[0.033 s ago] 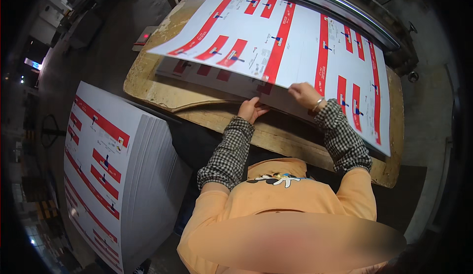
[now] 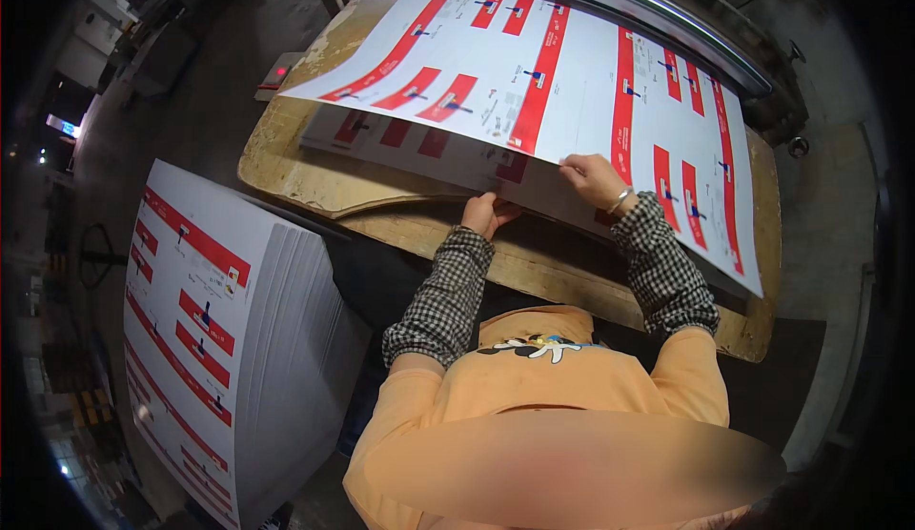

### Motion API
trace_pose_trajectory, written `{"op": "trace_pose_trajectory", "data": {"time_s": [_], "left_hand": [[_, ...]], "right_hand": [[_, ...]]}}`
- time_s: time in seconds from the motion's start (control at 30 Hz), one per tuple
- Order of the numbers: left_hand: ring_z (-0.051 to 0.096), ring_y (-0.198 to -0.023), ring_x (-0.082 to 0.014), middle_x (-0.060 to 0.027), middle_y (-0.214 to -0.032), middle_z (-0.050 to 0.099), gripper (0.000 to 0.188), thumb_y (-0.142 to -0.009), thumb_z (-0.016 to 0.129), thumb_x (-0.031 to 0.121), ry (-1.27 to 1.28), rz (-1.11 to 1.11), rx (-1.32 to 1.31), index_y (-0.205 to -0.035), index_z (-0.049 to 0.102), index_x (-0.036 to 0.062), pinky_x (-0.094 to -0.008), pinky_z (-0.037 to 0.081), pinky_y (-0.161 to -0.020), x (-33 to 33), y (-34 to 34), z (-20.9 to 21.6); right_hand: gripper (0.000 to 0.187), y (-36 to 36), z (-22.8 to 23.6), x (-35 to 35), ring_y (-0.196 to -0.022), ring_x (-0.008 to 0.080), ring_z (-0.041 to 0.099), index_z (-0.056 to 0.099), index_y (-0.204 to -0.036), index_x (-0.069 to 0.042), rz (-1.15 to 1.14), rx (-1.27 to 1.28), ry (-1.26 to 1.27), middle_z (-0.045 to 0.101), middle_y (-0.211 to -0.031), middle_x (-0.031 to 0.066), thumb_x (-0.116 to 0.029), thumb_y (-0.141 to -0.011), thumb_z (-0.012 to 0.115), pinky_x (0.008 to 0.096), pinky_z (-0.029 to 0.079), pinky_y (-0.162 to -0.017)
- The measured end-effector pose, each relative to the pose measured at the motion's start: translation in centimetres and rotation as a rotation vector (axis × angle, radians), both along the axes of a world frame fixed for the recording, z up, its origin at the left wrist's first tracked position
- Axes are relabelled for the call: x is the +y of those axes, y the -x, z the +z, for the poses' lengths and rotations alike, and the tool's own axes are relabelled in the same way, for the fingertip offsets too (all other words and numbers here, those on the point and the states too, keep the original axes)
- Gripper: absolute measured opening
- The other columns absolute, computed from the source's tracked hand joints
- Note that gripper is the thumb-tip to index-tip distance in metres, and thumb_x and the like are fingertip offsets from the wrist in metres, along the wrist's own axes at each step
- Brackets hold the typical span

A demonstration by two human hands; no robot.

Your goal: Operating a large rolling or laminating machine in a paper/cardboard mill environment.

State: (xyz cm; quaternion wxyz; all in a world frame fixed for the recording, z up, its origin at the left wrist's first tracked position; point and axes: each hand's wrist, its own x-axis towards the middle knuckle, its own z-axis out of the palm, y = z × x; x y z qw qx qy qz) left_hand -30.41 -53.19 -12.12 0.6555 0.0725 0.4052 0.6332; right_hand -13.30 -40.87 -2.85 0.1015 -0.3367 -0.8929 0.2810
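Note:
A large white printed sheet point(image 2: 586, 82) with red bands lies tilted over a wooden board point(image 2: 286, 163), its near edge raised. My right hand point(image 2: 596, 182), with a bracelet at the wrist, pinches that near edge around the middle. Beneath it a second printed sheet point(image 2: 391, 149) shows in shadow. At this lower sheet's near edge my left hand point(image 2: 484, 214) is closed, thumb on top; its other fingers are partly hidden. Both forearms wear black-and-white checked sleeves.
A tall stack of similar printed sheets point(image 2: 286, 339) stands to my left. Along the far side of the board runs a shiny metal roller point(image 2: 610, 6) of a machine. A small box with a red light point(image 2: 278, 74) sits by the board's far left edge.
The upper sheet's near edge has risen slightly, opening the gap above the lower sheet. My right hand has shifted a little away from me with it; my left hand stays nearly still.

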Motion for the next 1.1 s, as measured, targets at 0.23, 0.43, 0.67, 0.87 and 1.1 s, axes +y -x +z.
{"op": "trace_pose_trajectory", "data": {"time_s": [0.23,0.43,0.67,0.87,1.1], "left_hand": [[0.057,-0.083,-0.0347,-0.0220,-0.097,0.052,0.033,-0.077,0.032,0.002,0.043,0.121,0.079,-0.105,0.042,-0.0102,-0.0468,0.051,-0.069,0.2,-0.3,-1.1],[0.057,-0.080,-0.0363,-0.0246,-0.093,0.051,0.029,-0.076,0.033,0.000,0.054,0.126,0.082,-0.100,0.041,-0.0144,-0.0463,0.053,-0.065,-0.2,-0.7,-0.8],[0.057,-0.084,-0.0327,-0.0220,-0.099,0.050,0.029,-0.083,0.035,0.005,0.107,0.040,0.091,-0.108,0.036,-0.0089,-0.0408,0.052,-0.071,0.5,0.6,-0.4],[0.057,-0.084,-0.0300,-0.0168,-0.095,0.053,0.033,-0.087,0.042,0.018,0.135,0.006,0.173,-0.106,0.039,-0.0085,-0.0393,0.052,-0.070,1.8,-0.4,-1.4],[0.057,-0.087,-0.0279,-0.0171,-0.096,0.055,0.031,-0.082,0.048,0.010,0.014,0.017,0.129,-0.107,0.040,-0.0067,-0.0403,0.050,-0.074,0.2,1.4,-1.6]], "right_hand": [[0.013,-0.1,-3.2,-2.7,-0.064,0.0289,0.056,0.056,-0.078,-0.003,0.029,0.024,0.050,0.056,-0.068,0.0170,-0.015,-0.076,0.054,0.0329,0.044,-0.060],[0.016,-1.3,-5.0,-3.1,-0.071,0.0320,0.057,0.056,-0.079,-0.003,0.098,0.009,0.019,0.058,-0.075,0.0165,-0.018,-0.074,0.055,0.0349,0.044,-0.062],[0.018,0.1,-5.7,-2.0,-0.072,0.0301,0.057,0.056,-0.076,-0.002,0.023,-0.032,0.001,0.058,-0.078,0.0155,-0.020,-0.073,0.056,0.0356,0.044,-0.063],[0.036,0.8,-7.5,4.1,-0.090,0.0293,0.053,0.059,-0.093,0.000,-0.326,-0.066,-0.188,0.057,-0.094,0.0172,-0.027,-0.070,0.060,0.0343,0.042,-0.079],[0.092,3.0,-6.8,-3.1,-0.121,0.0372,0.025,0.035,-0.121,-0.001,0.122,-0.390,-0.251,0.029,-0.127,0.0238,-0.049,-0.052,0.071,0.0493,0.024,-0.096]]}}
